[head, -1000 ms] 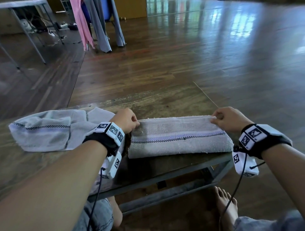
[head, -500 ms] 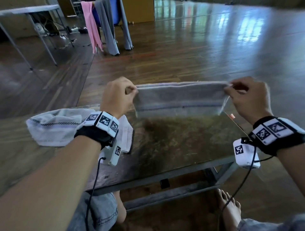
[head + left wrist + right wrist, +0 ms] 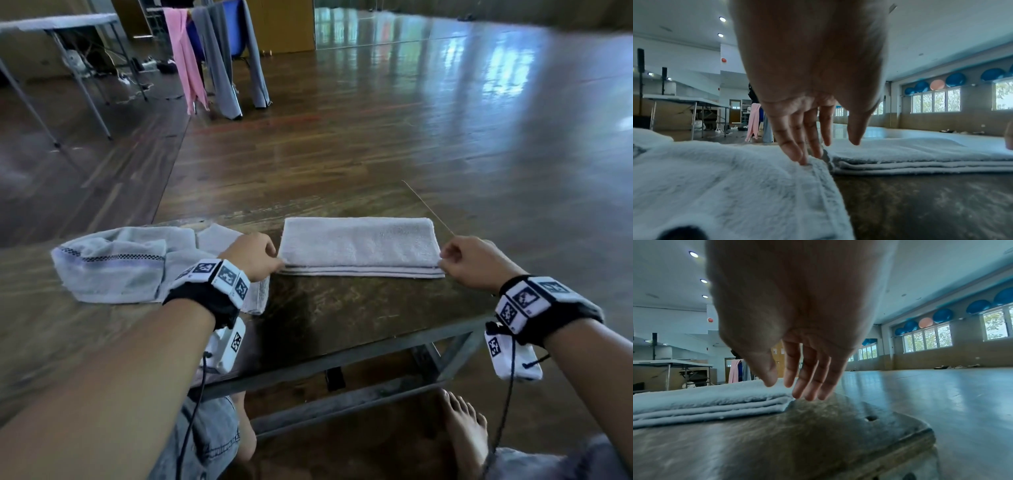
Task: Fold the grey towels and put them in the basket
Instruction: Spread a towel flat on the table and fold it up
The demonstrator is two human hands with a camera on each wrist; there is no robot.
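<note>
Both hands sit at the near corners of the folded grey towel (image 3: 359, 245): my left hand (image 3: 251, 255) at its left end, my right hand (image 3: 471, 260) at its right end. In the wrist views the fingers of each hand hang straight and relaxed, holding nothing; the left fingertips (image 3: 797, 154) touch the edge of the unfolded towel (image 3: 113, 269), and the right fingertips (image 3: 809, 394) hover just beside the folded towel's corner, above the counter (image 3: 342, 318). Status: the folded grey towel lies flat on the counter in stacked layers with edges roughly aligned, so I judge that at least one fold is complete on this item. It reads as a long strip, so a further fold across its length is probably required before stowing. The unfolded towel lies bunched just to the left, partly under my left wrist, and has not been folded. No basket appears in any view, so its location cannot be stated and placement is outstanding for both towels. Surroundings: a clothes rack (image 3: 219, 58) with pink and grey garments and a white folding table (image 3: 58, 24) stand well apart on the wooden floor. Obstruction: the unfolded towel lies close to the folded one's left end and may snag during lifting.
</note>
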